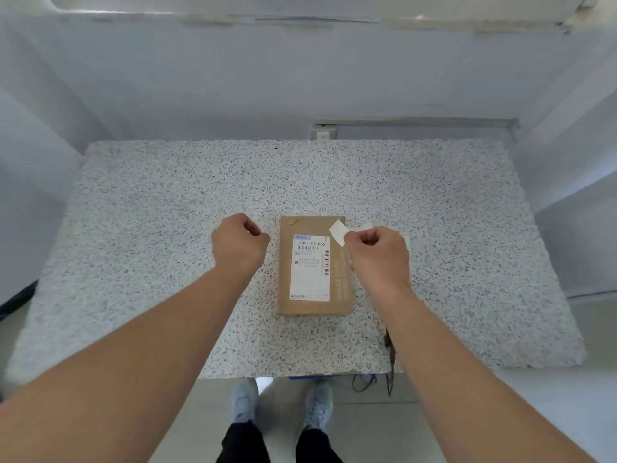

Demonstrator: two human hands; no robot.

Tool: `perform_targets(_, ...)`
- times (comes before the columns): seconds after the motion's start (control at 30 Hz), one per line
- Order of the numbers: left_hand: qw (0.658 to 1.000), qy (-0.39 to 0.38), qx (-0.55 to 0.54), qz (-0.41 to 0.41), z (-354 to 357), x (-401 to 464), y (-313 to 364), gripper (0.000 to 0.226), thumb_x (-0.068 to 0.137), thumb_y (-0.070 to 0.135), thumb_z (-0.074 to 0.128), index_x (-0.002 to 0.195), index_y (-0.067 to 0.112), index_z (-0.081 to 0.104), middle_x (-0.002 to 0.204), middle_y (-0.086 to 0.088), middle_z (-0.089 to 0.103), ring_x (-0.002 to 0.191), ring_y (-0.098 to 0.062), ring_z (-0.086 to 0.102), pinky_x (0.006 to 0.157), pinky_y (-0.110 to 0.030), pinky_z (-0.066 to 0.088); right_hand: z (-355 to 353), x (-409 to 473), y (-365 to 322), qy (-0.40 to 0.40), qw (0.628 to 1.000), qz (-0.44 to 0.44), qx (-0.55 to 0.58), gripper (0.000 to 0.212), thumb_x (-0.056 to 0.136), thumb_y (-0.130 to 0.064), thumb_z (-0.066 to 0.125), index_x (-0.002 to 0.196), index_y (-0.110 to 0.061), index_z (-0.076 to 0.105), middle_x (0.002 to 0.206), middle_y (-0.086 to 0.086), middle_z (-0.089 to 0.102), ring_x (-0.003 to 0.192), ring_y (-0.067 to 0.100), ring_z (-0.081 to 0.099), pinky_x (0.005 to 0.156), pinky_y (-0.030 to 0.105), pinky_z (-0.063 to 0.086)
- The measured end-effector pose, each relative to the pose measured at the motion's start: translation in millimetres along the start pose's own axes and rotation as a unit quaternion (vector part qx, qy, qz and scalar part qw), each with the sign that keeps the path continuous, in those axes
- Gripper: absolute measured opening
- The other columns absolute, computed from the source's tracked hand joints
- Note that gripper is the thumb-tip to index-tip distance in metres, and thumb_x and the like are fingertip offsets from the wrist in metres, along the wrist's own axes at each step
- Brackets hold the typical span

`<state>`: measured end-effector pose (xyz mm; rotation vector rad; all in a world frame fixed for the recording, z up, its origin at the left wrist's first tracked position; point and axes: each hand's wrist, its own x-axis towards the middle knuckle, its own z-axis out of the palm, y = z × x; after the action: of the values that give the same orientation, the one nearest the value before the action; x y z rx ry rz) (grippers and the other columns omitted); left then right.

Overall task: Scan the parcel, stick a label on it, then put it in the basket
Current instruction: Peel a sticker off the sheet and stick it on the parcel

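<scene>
A single wide-angle view looked forward and steeply down from the person's head. It took in the whole speckled counter [150, 228] at arm's reach, the white wall behind it, and the floor with the wearer's shoes [245, 401] at the bottom edge.

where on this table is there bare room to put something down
The far half of the table behind the parcel is bare, as is the wide stretch left of the left hand. The right side beyond the right hand, which pinches a small label, is bare too. It is crowded only around the parcel.
</scene>
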<state>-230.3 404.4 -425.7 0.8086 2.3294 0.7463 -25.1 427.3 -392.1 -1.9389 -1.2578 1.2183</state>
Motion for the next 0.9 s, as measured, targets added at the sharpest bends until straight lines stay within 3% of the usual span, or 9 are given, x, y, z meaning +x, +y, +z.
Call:
perform_targets(0.13,1.000,-0.009,0.008,0.013,4.9,10.2,-3.8,0.013,0.091,0.006,0.067,0.100,0.015,0.068,0.084,-0.006,0.072,0.065,-0.022,0.068,0.061,-0.038,0.063,9.3,7.6,-1.0,0.015,1.000,0.007,-0.005,0.014,0.087,-0.032,0.072,0.083,-0.020,0.067,0.082,-0.003,0.074,0.080,0.018,0.074,0.075,0.040,0.061)
perform_targets(0.23,0.998,-0.035,-0.012,0.048,4.0,12.0,1.4,0.016,0.093,0.007,0.067,0.104,0.017,0.070,0.084,-0.003,0.072,0.063,-0.015,0.065,0.050,-0.023,0.052,16.8,7.8,-3.2,0.028,0.999,0.007,-0.015,0.017,0.087,-0.035,0.073,0.081,-0.021,0.066,0.078,-0.003,0.074,0.076,0.018,0.072,0.066,0.035,0.055)
perform_targets(0.3,0.992,-0.084,-0.026,0.090,2.1,9.5,9.7,0.008,0.091,0.013,0.075,0.097,0.018,0.077,0.084,0.003,0.075,0.071,-0.012,0.069,0.056,-0.014,0.050,21.3,7.6,-5.2,0.025,1.000,0.006,-0.016,0.018,0.087,-0.036,0.073,0.082,-0.020,0.067,0.078,-0.003,0.073,0.075,0.016,0.070,0.066,0.033,0.053)
perform_targets(0.47,0.956,-0.225,-0.062,0.176,0.0,0.0,33.7,0.015,0.080,0.024,0.090,0.093,0.018,0.083,0.083,0.007,0.080,0.077,-0.008,0.076,0.071,-0.018,0.060,29.2,6.7,-15.8,0.023,1.000,0.004,0.006,0.021,0.088,-0.031,0.075,0.074,-0.017,0.067,0.071,-0.005,0.071,0.066,0.014,0.067,0.064,0.033,0.053)
perform_targets(0.57,0.946,-0.243,-0.042,0.209,0.2,-1.2,45.0,0.023,0.074,0.024,0.094,0.092,0.017,0.084,0.084,0.006,0.079,0.077,-0.010,0.076,0.073,-0.022,0.062,31.1,6.8,-22.1,0.016,0.998,0.037,0.057,0.032,0.089,-0.029,0.074,0.064,-0.016,0.059,0.050,-0.011,0.055,0.044,0.010,0.046,0.047,0.024,0.040)
perform_targets(0.7,0.940,-0.238,-0.016,0.244,2.1,1.2,53.3,0.021,0.074,0.026,0.094,0.092,0.018,0.084,0.083,0.007,0.077,0.075,-0.007,0.074,0.071,-0.020,0.061,30.0,9.4,-27.5,0.002,0.992,0.070,0.106,0.046,0.088,-0.021,0.072,0.054,-0.020,0.042,0.038,-0.013,0.035,0.036,0.010,0.028,0.035,0.020,0.028)
perform_targets(0.8,0.939,-0.234,-0.018,0.253,3.1,2.3,56.8,0.008,0.082,0.020,0.088,0.090,0.018,0.085,0.082,0.008,0.078,0.075,-0.006,0.074,0.073,-0.024,0.062,28.5,8.9,-30.5,-0.004,0.990,0.070,0.119,0.041,0.087,-0.020,0.073,0.056,-0.019,0.046,0.047,-0.006,0.042,0.045,0.017,0.036,0.043,0.024,0.034)
perform_targets(0.9,0.943,-0.229,-0.037,0.238,4.5,2.7,58.7,0.004,0.086,0.020,0.084,0.089,0.018,0.084,0.079,0.005,0.078,0.076,-0.012,0.075,0.074,-0.028,0.063,26.4,8.3,-32.3,-0.006,0.992,0.051,0.116,0.022,0.089,-0.027,0.077,0.071,-0.018,0.068,0.062,-0.002,0.066,0.055,0.017,0.058,0.058,0.033,0.050)
